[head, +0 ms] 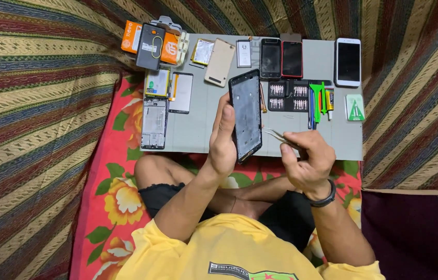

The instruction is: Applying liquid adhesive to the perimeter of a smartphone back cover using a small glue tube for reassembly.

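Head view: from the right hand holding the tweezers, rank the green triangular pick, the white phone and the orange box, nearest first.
Measured from the right hand, whose grip holds the tweezers:
1. Green triangular pick, just up and right of the hand, at the mat's right edge.
2. White phone, farther up, at the mat's top right corner.
3. Orange box, far across at the top left.

Two hands: left hand (222,136), right hand (308,158). One black phone frame (246,115), held. One pair of tweezers (276,135). One grey mat (203,129). Three whole phones in the top row: black phone (270,58), red phone (292,59), white phone (348,61). One gold back cover (220,62). One screwdriver bit tray (287,96). One green triangular pick (355,108). One orange box (132,36).
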